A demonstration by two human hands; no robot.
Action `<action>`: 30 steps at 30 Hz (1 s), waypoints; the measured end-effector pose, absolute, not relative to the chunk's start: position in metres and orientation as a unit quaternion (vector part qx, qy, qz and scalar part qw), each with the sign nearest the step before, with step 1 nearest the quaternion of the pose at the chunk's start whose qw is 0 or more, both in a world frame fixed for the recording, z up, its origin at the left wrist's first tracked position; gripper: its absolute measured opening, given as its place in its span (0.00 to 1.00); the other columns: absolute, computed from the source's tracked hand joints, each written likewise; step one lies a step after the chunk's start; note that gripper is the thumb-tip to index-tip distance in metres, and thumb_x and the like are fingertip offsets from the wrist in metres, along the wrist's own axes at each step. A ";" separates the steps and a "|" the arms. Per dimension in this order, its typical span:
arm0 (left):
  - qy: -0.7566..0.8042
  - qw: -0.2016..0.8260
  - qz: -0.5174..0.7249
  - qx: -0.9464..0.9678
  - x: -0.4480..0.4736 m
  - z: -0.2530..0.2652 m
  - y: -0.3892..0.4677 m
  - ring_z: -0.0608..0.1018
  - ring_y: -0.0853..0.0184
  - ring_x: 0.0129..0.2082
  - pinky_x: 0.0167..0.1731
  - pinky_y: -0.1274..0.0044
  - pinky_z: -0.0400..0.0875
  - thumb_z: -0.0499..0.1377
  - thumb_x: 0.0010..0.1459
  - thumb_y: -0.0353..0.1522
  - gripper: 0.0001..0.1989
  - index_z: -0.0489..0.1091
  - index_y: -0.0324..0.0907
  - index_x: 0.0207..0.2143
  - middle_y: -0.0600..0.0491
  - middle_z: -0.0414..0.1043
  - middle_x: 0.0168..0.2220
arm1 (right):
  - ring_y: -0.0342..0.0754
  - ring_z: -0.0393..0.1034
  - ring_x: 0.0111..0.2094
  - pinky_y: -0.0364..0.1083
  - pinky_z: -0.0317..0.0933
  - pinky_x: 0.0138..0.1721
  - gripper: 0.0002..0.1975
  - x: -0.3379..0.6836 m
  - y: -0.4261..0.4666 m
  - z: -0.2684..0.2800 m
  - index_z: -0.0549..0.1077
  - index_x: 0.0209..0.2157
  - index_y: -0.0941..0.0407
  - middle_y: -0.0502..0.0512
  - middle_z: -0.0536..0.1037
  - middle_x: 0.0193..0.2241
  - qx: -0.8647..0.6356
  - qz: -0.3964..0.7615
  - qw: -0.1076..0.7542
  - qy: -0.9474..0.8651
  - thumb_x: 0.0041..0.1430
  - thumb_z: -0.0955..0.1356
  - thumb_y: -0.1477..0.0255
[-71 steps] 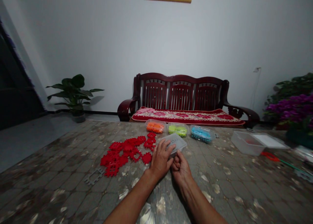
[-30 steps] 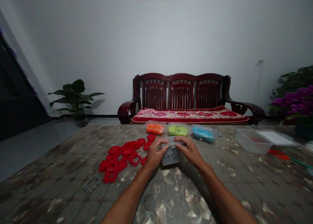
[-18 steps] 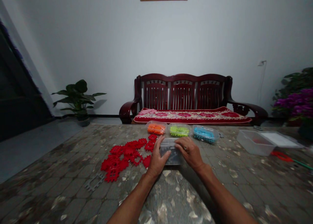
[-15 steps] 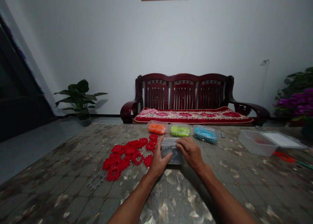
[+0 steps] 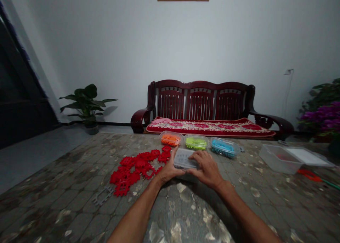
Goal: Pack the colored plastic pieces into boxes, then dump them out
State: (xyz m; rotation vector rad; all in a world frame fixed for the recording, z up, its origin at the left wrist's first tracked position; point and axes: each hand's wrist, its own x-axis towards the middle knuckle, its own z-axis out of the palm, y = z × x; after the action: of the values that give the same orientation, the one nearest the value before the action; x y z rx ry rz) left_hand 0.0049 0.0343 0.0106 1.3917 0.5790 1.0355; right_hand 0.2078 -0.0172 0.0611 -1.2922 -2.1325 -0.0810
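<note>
Between my two hands is a clear plastic box (image 5: 183,158) with grey pieces showing through its top. My left hand (image 5: 170,168) grips the box's left side, thumb along the near edge. My right hand (image 5: 205,166) holds its right side, fingers over the top and thumb at the near edge. Left of the box lies a spread of red toothed plastic pieces (image 5: 135,168). One grey toothed frame piece (image 5: 103,195) rests in front of them. Behind the box stand clear boxes of orange pieces (image 5: 170,140), green pieces (image 5: 196,143) and blue pieces (image 5: 224,147).
On the right of the patterned tabletop (image 5: 255,207) stands a larger clear bin (image 5: 278,160) beside a white-looking lid (image 5: 306,156). An orange-red item (image 5: 309,175) and a green stick-like item (image 5: 330,184) lie near it. Beyond the table is a wooden bench (image 5: 199,101).
The box has tilted so its top faces me more. My right hand has moved from the far top edge to the right side and near edge. The view has shifted slightly.
</note>
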 end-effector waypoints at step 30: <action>0.264 0.589 0.434 0.629 -0.006 0.004 0.028 0.64 0.47 0.66 0.65 0.57 0.57 0.79 0.31 0.42 0.72 0.38 0.47 0.71 0.38 0.56 0.66 | 0.52 0.76 0.38 0.54 0.69 0.44 0.26 0.212 0.052 0.078 0.73 0.56 0.56 0.58 0.82 0.41 -0.489 0.187 0.633 -0.570 0.58 0.67 0.61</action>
State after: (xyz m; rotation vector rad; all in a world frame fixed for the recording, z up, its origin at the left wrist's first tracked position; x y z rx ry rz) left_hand -0.0065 0.0281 0.0039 1.4646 0.6146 1.0104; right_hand 0.2123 0.0519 0.0778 -1.1187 -1.3038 0.4285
